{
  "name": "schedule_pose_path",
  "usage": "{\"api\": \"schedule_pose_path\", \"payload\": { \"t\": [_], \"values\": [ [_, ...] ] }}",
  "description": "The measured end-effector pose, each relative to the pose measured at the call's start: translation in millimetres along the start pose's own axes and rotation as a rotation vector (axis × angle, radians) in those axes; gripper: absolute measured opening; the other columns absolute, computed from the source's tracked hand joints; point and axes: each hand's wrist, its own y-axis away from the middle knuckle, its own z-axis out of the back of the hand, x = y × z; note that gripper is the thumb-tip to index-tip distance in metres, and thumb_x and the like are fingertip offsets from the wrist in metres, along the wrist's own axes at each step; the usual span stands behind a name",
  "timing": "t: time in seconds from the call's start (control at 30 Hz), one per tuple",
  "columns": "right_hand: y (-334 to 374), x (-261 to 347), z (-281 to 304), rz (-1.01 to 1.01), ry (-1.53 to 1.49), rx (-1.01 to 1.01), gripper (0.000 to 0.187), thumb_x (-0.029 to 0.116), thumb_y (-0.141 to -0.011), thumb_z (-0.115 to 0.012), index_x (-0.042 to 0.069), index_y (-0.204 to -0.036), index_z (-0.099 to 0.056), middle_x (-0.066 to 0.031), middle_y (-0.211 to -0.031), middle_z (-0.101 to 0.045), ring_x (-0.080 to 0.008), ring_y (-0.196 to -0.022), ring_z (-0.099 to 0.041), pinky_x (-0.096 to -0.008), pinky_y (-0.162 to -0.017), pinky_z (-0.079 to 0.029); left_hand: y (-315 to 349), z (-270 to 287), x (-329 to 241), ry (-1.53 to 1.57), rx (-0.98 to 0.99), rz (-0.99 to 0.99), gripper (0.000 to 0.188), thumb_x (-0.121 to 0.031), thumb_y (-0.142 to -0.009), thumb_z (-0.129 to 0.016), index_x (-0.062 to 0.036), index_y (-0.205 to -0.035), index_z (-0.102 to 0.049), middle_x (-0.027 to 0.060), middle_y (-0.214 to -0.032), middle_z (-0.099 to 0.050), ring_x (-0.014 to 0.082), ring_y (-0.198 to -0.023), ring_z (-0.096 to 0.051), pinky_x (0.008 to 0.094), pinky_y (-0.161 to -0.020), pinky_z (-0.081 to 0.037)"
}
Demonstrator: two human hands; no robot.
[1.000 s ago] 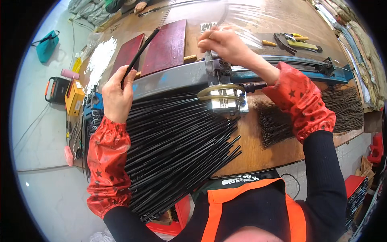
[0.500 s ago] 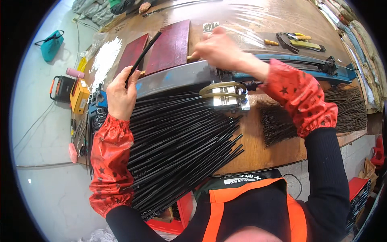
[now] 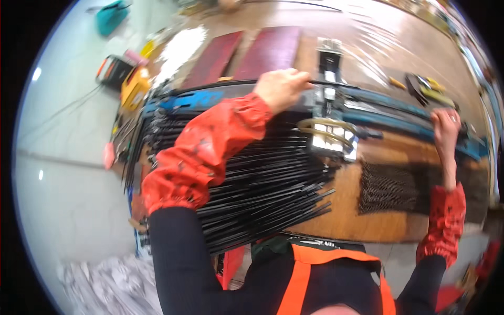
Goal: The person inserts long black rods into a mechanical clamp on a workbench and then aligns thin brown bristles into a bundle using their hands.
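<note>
Here's your wooden workbench [image 3: 310,227], plastic sheeting glinting at its far side, two dark-red boards [image 3: 269,52] lying far left. And in comes your left hand [image 3: 283,90], fingers wrapped around a slim black tube [image 3: 336,84] that runs left to right over the metal clamp fixture [image 3: 332,137], its right end above the blue rail [image 3: 391,103]. Over on the right, your right hand [image 3: 446,126] hangs by that rail, fingers curled closed; blur hides whether anything thin is pinched there, so I can't tell. Nearer you, a thick bundle of black tubes [image 3: 252,181] fans out on the left, with coiled springs [image 3: 396,184] heaped on the right. The step in hand looks like lining up this one tube along the rail. The next move, I'd judge, calls for a steady left grip, keeping it straight across the fixture.
</note>
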Motion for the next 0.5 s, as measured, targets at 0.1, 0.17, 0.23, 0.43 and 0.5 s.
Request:
{"api": "schedule_pose_path", "payload": {
  "t": [0.1, 0.17, 0.23, 0.43, 0.5],
  "values": [
    [10, -6, -6, -0.012, -0.070, -0.035, 0.007, 0.009, -0.092, -0.064, 0.003, -0.088, -0.062, -0.0111, -0.080, -0.060, -0.0299, -0.082, -0.056, -0.0393, -0.088, -0.042, 0, -2, 0, 0.025, -0.026, 0.000, 0.031, -0.035, -0.098, -0.058, -0.0096, -0.113, -0.068, 0.0124, -0.090, -0.067, 0.0344, -0.084, -0.067, 0.0435, -0.072, -0.054],
    [11, -7, -16, 0.017, -0.073, -0.069, 0.012, 0.013, -0.094, -0.064, 0.003, -0.088, -0.061, -0.0104, -0.081, -0.059, -0.0290, -0.082, -0.055, -0.0388, -0.085, -0.042, 4, 0, -2, 0.072, 0.015, 0.074, 0.033, -0.036, -0.098, -0.057, -0.0089, -0.114, -0.067, 0.0131, -0.092, -0.068, 0.0337, -0.086, -0.066, 0.0439, -0.076, -0.054],
    [12, -6, -19, 0.017, -0.070, -0.059, 0.014, 0.015, -0.095, -0.063, 0.003, -0.088, -0.061, -0.0100, -0.081, -0.060, -0.0286, -0.082, -0.055, -0.0390, -0.084, -0.042, 8, -4, 2, 0.115, 0.006, 0.064, 0.033, -0.036, -0.097, -0.059, -0.0082, -0.112, -0.068, 0.0138, -0.094, -0.068, 0.0338, -0.087, -0.066, 0.0438, -0.077, -0.054],
    [13, -9, -26, -0.010, -0.080, -0.072, 0.014, 0.016, -0.094, -0.065, 0.003, -0.091, -0.062, -0.0096, -0.083, -0.061, -0.0278, -0.084, -0.057, -0.0382, -0.085, -0.043, 9, -11, -5, 0.226, -0.061, 0.157, 0.025, -0.030, -0.095, -0.064, -0.0070, -0.098, -0.073, 0.0130, -0.093, -0.068, 0.0342, -0.086, -0.066, 0.0417, -0.076, -0.053],
    [15, -10, -21, -0.032, -0.067, -0.066, 0.012, 0.016, -0.094, -0.065, 0.004, -0.091, -0.063, -0.0087, -0.084, -0.062, -0.0272, -0.085, -0.058, -0.0385, -0.087, -0.043, 5, -11, -6, 0.237, -0.082, 0.141, 0.024, -0.029, -0.094, -0.064, -0.0071, -0.096, -0.073, 0.0125, -0.092, -0.068, 0.0341, -0.086, -0.066, 0.0420, -0.075, -0.053]
  ]
}}
